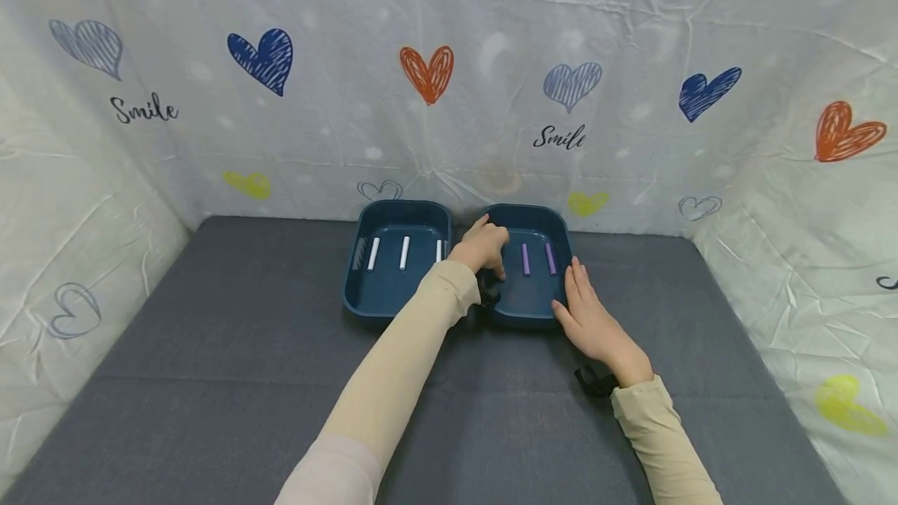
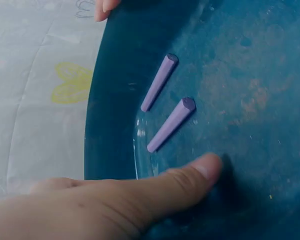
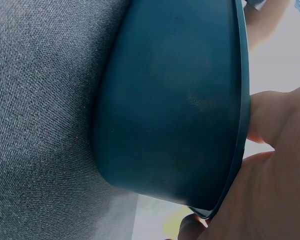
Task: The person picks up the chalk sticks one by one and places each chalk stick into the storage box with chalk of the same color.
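Observation:
Two dark blue plastic trays stand side by side at the table's back. Over the left rim of the right tray (image 1: 519, 310) my left hand (image 1: 484, 245) grips, its thumb (image 2: 190, 185) inside and its other fingers largely hidden. My right hand (image 1: 592, 322) lies along the same tray's right side with straight fingers, and its thumb (image 3: 267, 117) touches the rim. Two purple chalk-like sticks (image 1: 525, 259) (image 2: 172, 125) lie inside, apart from both hands. In the left tray (image 1: 372, 306) lie several white sticks (image 1: 404, 253), the rightmost partly behind my left arm.
The grey cloth-covered table (image 1: 245, 333) reaches to a white fabric backdrop (image 1: 337, 123) printed with hearts, just behind the trays. White fabric also hangs on both sides. My left forearm (image 1: 400, 357) crosses in front of the left tray.

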Available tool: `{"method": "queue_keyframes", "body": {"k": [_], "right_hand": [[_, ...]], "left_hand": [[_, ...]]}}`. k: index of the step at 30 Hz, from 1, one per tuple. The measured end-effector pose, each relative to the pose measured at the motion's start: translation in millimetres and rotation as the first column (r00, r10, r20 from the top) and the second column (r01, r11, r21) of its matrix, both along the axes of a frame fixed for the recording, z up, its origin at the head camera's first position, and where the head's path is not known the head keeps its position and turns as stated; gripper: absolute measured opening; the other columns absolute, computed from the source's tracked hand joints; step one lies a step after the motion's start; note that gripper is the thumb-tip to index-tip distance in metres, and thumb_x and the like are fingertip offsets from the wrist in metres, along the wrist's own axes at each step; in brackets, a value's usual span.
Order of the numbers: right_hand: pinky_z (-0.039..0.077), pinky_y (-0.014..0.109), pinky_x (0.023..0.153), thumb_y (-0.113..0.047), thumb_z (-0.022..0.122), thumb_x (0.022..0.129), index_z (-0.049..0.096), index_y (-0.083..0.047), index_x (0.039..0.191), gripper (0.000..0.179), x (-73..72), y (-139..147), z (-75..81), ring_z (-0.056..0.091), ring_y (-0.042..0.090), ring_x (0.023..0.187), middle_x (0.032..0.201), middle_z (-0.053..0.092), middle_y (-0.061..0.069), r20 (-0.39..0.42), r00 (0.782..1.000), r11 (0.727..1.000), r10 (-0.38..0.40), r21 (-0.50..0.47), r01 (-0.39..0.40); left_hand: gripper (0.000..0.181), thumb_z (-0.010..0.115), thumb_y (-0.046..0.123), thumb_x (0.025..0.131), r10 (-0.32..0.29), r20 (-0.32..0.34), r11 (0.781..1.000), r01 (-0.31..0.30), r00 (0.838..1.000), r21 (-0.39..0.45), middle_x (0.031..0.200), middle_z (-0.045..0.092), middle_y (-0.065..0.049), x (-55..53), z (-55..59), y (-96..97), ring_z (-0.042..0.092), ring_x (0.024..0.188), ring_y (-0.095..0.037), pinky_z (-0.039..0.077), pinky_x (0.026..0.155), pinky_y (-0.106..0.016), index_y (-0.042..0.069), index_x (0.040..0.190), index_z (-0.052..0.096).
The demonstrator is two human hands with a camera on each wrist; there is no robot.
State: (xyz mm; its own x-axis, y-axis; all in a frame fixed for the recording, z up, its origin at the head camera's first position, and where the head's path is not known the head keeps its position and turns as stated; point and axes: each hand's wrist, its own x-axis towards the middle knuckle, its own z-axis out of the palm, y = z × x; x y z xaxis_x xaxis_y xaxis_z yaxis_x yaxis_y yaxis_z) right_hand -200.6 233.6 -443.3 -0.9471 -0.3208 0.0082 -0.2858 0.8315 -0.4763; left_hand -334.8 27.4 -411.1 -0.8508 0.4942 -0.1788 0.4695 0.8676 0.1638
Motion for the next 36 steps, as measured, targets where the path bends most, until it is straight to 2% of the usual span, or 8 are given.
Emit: {"method": "queue_keyframes", "body": {"k": [5, 13, 26, 34, 36], "right_hand": [[0.012, 0.06, 0.117, -0.026, 0.038, 0.107, 0.004, 0.013, 0.153, 0.069, 0.4, -1.8, 0.3, -0.005, 0.043, 0.149, 0.163, -0.008, 0.025, 0.002, 1.0, 1.0, 0.005, -0.009, -0.005], [0.013, 0.059, 0.118, -0.027, 0.038, 0.108, 0.004, 0.011, 0.154, 0.069, -0.2, -2.3, -0.4, -0.004, 0.042, 0.149, 0.163, -0.009, 0.022, 0.007, 1.0, 1.0, -0.007, 0.009, 0.007], [0.012, 0.059, 0.118, -0.026, 0.039, 0.107, 0.003, 0.011, 0.154, 0.07, -1.6, -1.2, -1.9, -0.005, 0.041, 0.15, 0.163, -0.009, 0.022, 0.014, 1.0, 1.0, -0.007, 0.001, 0.007], [0.013, 0.059, 0.117, -0.026, 0.039, 0.107, 0.003, 0.011, 0.154, 0.069, -1.6, -0.9, -2.2, -0.005, 0.041, 0.149, 0.163, -0.009, 0.023, 0.003, 1.0, 1.0, -0.005, 0.001, 0.005], [0.013, 0.06, 0.117, -0.028, 0.038, 0.108, 0.003, 0.011, 0.154, 0.069, -1.5, -0.4, -2.1, -0.007, 0.04, 0.149, 0.163, -0.009, 0.022, 0.003, 1.0, 1.0, -0.003, -0.003, 0.003]], "left_hand": [[0.044, 0.087, 0.034, 0.077, 0.002, -0.023, 0.999, -0.003, 1.0, -0.054, 0.107, 0.07, 0.0, 1.6, -4.6, 2.2, 0.058, 0.118, -0.02, 0.004, 0.122, -0.041, 0.013, 0.111, 0.07], [0.041, 0.088, 0.034, 0.076, 0.011, -0.036, 0.998, -0.013, 0.999, -0.069, 0.1, 0.07, 0.001, 2.0, -4.2, 3.6, 0.06, 0.114, -0.019, 0.005, 0.122, -0.042, 0.013, 0.107, 0.071], [0.052, 0.088, 0.03, 0.076, 0.019, -0.019, 0.997, -0.02, 1.0, -0.078, 0.122, 0.068, -0.001, 0.2, -3.6, 6.7, 0.055, 0.125, -0.019, 0.003, 0.122, -0.04, 0.012, 0.121, 0.068], [0.058, 0.089, 0.032, 0.075, 0.017, -0.01, 1.0, -0.017, 1.0, -0.024, 0.122, 0.067, -0.003, -0.8, -3.5, 5.1, 0.055, 0.125, -0.021, 0.001, 0.122, -0.041, 0.01, 0.124, 0.066], [0.059, 0.089, 0.03, 0.075, 0.019, -0.008, 1.0, -0.019, 1.0, 0.01, 0.121, 0.067, -0.004, -1.6, -3.4, 4.5, 0.054, 0.125, -0.021, 0.001, 0.122, -0.042, 0.008, 0.124, 0.066]]}}
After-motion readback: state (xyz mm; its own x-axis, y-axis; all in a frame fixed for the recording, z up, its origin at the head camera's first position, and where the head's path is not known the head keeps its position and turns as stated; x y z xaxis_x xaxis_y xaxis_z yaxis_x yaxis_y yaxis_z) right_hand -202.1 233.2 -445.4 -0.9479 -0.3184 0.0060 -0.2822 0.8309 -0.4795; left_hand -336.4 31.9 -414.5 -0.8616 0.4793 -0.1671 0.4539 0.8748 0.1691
